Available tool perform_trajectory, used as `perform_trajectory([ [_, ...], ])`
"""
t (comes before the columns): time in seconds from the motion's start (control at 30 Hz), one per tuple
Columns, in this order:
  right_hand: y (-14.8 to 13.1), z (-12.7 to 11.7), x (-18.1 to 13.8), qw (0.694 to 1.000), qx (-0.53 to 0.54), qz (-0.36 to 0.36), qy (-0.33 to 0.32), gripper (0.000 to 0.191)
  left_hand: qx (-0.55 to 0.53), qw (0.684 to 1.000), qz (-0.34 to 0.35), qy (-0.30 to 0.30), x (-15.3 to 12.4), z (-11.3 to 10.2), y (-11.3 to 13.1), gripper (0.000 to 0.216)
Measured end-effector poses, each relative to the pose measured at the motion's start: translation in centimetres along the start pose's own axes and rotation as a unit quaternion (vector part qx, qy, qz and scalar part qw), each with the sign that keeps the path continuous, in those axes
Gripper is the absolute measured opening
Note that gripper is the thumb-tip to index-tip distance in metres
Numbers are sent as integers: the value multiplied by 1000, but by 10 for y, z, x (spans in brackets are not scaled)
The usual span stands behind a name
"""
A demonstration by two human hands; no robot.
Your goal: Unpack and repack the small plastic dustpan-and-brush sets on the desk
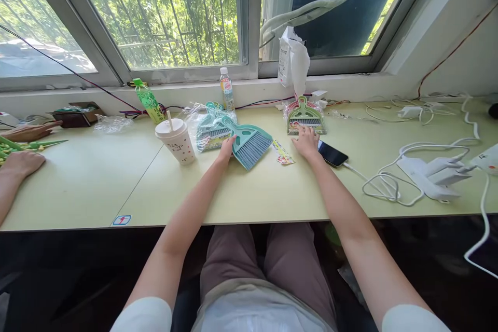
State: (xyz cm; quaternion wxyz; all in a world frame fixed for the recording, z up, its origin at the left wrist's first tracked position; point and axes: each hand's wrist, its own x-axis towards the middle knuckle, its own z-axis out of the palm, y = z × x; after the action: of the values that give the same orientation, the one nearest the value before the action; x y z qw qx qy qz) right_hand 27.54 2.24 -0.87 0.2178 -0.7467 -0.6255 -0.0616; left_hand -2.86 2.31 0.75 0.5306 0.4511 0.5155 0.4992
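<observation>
A loose teal mini broom (249, 144) lies on the pale green desk (241, 192), bristles toward me. My left hand (226, 149) rests against its left side, fingers curled at the head. Just behind it lies a bagged teal broom and dustpan set (212, 129). My right hand (306, 141) reaches to the front edge of a green dustpan set (304, 116) in clear wrap, fingers spread flat on it. A small printed label card (282, 153) lies between my hands.
A paper cup with straw (177, 140) stands left of the broom. A black phone (332, 154) on a white cable lies by my right wrist. Bottles (226, 88) stand at the sill, white chargers and cables (431, 176) at right. Another person's hands (21, 163) work at far left.
</observation>
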Motion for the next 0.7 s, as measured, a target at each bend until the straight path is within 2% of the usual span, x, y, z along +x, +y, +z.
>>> perform_trajectory([
  [0.2, 16, 10, 2, 995, 4, 81, -54, 56, -6, 1000, -1, -2, -3, 3, 1, 23],
  [0.47, 54, 11, 9, 975, -23, 219, 28, 66, 17, 1000, -3, -4, -5, 4, 2, 27],
  [0.7, 70, 7, 8, 972, -5, 225, 63, 59, 21, 999, -3, -25, -10, 5, 4, 28],
])
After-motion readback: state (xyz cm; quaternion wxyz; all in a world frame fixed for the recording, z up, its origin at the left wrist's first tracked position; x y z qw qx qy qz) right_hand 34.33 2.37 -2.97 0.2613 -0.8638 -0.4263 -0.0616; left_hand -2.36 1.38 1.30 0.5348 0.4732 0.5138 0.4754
